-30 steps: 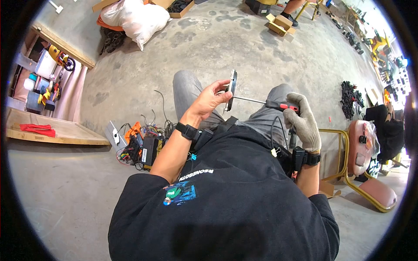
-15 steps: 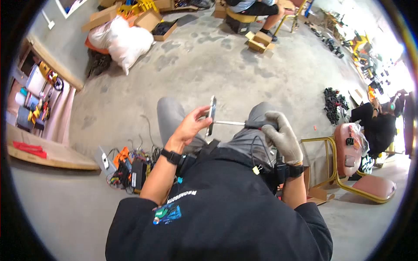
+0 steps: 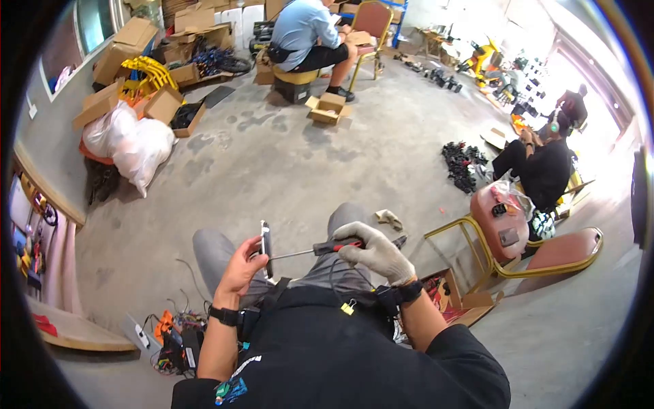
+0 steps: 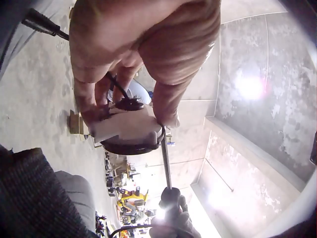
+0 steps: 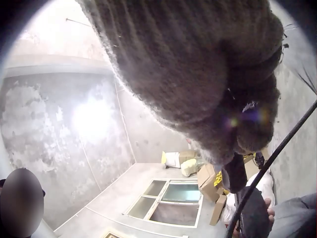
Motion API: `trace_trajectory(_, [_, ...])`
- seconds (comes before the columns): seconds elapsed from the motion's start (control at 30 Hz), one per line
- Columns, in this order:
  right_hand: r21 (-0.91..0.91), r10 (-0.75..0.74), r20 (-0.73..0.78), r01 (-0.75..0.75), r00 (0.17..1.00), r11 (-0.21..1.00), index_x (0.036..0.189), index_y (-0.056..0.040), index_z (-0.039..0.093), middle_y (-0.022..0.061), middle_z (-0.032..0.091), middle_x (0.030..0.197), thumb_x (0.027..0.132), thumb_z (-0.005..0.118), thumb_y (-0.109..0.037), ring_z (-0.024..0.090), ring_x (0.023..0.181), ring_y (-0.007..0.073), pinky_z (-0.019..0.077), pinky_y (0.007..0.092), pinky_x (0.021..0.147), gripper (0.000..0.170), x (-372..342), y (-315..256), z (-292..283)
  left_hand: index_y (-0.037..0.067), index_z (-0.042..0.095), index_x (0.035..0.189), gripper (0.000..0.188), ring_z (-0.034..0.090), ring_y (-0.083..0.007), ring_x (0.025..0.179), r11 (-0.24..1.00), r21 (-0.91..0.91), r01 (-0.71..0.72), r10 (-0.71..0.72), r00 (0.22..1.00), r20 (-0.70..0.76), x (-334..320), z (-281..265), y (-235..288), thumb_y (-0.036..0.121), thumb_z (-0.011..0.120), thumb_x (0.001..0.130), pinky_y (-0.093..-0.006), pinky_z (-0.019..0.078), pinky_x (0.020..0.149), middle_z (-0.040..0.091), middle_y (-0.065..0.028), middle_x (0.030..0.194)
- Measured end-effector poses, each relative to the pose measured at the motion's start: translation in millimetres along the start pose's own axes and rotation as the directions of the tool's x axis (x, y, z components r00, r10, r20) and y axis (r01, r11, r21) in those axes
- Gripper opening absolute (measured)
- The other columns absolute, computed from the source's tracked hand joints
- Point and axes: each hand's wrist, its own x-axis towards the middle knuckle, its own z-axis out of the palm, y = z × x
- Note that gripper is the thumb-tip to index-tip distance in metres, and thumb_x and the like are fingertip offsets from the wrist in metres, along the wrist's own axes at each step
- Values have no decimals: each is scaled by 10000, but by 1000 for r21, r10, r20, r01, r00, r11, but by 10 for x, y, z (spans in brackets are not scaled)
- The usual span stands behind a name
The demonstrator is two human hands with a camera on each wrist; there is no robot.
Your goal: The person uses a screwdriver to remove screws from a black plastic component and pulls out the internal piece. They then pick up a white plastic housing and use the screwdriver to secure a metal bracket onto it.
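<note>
My bare left hand [image 3: 238, 268] holds a thin, flat piece [image 3: 266, 245] upright above my lap, fingers on one side and thumb on the other. Seen from the left wrist, this piece [image 4: 133, 124] has a pale face, a black rim and a black cable [image 4: 116, 84] near the fingers. My right hand [image 3: 381, 253], in a grey knitted glove, grips the red and black handle of a screwdriver [image 3: 337, 246]. Its metal shaft [image 4: 166, 163] runs to the piece's edge beside the left thumb; where the tip meets it is hidden.
A second glove [image 3: 388, 219] lies beyond my right knee. By my left side is a heap of wires and electronics [image 3: 182, 341]; on my right, an open carton [image 3: 470, 310] and a pink-padded chair [image 3: 501, 218]. Farther off, people sit among boxes and a white sack [image 3: 143, 146].
The head view has tilted up and swung right, bringing more of the far room in. Both hands keep their holds on the flat piece and the screwdriver.
</note>
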Motion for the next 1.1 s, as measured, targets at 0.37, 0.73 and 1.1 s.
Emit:
trace_trajectory(0.37, [-58, 91, -54, -94, 994, 994, 1156, -4, 650, -3, 603, 756, 945, 659, -152, 545, 605, 50, 444, 216, 542, 258, -16, -112, 69, -35, 415, 1438, 710, 565, -160, 1104, 998, -60, 29, -29, 1000, -5, -15, 15, -1, 188, 787, 876, -295, 491, 935, 565, -108, 1267])
trace_trajectory(0.73, [78, 7, -331, 20, 944, 997, 1127, 12, 653, 37, 618, 806, 969, 609, -225, 524, 555, 77, 428, 230, 489, 288, 171, -250, 23, 11, 431, 1457, 612, 565, -161, 1125, 1000, -16, 3, -6, 989, -146, 58, 89, -59, 154, 681, 916, -318, 475, 949, 559, -96, 1272])
trace_trajectory(1.1, [-90, 4, 101, 6, 995, 996, 941, -52, 526, -8, 510, 783, 882, 590, -162, 503, 620, 81, 431, 232, 562, 140, 941, -447, 833, 11, 410, 1466, 501, 631, -130, 893, 983, -184, 23, -21, 1000, 14, -186, -22, 82, 230, 522, 1029, -281, 527, 776, 636, -71, 1074])
